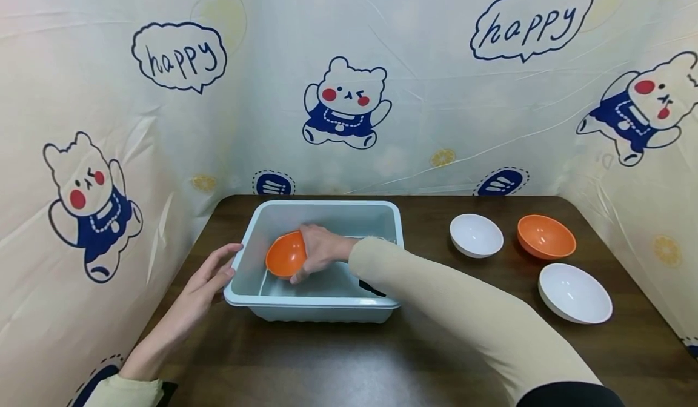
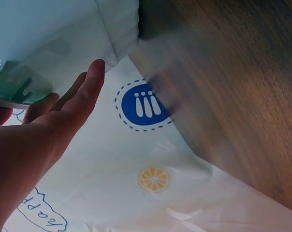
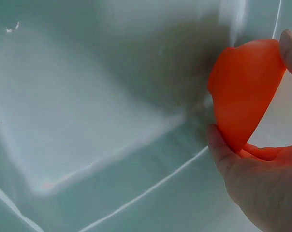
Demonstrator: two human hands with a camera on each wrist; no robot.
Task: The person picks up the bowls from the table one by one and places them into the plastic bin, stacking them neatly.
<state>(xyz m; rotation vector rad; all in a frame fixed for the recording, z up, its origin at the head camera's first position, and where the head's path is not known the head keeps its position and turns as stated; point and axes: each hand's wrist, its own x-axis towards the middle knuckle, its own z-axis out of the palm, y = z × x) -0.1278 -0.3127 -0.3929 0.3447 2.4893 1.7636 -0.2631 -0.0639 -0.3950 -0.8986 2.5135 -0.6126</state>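
Note:
My right hand (image 1: 323,249) grips an orange bowl (image 1: 285,254) by its rim, inside a pale blue plastic basin (image 1: 313,301). The bowl is tilted, its opening partly covered by the fingers in the head view. From the right wrist, the bowl's outer side (image 3: 245,87) shows between thumb and fingers, above the basin floor. At the basin's left rim, my left hand (image 1: 203,281) touches the side with fairly straight fingers. The left wrist view shows those fingers (image 2: 90,84) along the basin's outer wall.
To the right on the dark wooden table (image 1: 327,364) are a small white bowl (image 1: 477,235), another orange bowl (image 1: 546,237) and a larger white bowl (image 1: 575,293). A printed sheet (image 1: 436,104) with cartoon bears hangs behind and along both sides.

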